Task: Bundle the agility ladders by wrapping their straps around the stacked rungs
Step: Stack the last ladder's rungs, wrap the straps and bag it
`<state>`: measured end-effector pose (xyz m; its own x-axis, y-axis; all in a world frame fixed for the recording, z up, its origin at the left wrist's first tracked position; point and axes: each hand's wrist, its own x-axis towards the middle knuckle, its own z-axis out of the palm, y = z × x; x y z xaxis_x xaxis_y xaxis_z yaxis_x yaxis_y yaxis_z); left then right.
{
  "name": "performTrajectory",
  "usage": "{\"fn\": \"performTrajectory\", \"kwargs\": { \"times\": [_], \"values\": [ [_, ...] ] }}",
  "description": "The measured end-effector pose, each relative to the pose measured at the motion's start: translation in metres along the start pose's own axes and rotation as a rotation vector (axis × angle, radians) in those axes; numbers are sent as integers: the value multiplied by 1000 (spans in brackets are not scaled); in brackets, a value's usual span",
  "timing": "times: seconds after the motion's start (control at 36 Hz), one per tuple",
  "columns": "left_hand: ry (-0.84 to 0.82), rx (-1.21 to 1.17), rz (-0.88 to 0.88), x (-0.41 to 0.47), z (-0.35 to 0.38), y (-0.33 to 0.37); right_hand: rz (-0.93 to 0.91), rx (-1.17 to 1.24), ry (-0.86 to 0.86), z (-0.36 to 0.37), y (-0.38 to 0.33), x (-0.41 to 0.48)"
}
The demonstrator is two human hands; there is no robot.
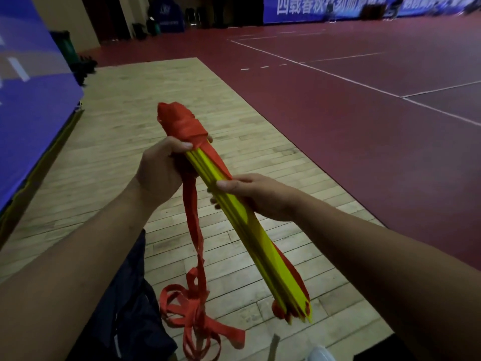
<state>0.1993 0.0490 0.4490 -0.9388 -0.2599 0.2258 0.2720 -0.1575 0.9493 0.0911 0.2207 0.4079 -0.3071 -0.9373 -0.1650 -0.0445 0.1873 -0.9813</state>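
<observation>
While you hold the rungs [252, 238] slantwise across the middle of the frame, their far end points to the upper left and their near end to the lower right. Your left hand [161, 173] is clenched round the far end, thumb on top, just below the wrap [182, 123], where the strap [194, 220] already lies in several turns round the stack. Your right hand [257, 196] grasps the rungs about midway, thumb over the top and fingers curled beneath.

From under your left hand the loose strap hangs straight down to a tangled heap [192, 316] at the lower middle; whether that hand also pinches the strap, you cannot tell from here. At the near end more red webbing [296, 280] lies along the rungs, unwound as far as can be seen.

Judged from this, you have the first end bound and most of the job left: the long loose length must be wound on and tucked, and the near end secured.

Below the bundle is wooden floor [125, 121]; dark red court [364, 126] fills the right, a blue panel [31, 87] the left edge, and a dark garment [125, 308] the lower left.
</observation>
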Motion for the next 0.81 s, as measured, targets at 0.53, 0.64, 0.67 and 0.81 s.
{"fn": "performTrajectory", "kwargs": {
  "times": [0.53, 0.64, 0.67, 0.81],
  "values": [
    [87, 208, -392, 0, -2, -16, 93, -137, 264, 14, 1, -3],
    [301, 201, -414, 2, 14, -28, 72, -666, 442, 27, 6, 7],
    [353, 209, -404, 3, 17, -30, 61, -784, 470, 29, 6, 7],
    [436, 174, -235, 5, 10, -28, -19, -722, 341, 28, -8, 2]
  ]
}}
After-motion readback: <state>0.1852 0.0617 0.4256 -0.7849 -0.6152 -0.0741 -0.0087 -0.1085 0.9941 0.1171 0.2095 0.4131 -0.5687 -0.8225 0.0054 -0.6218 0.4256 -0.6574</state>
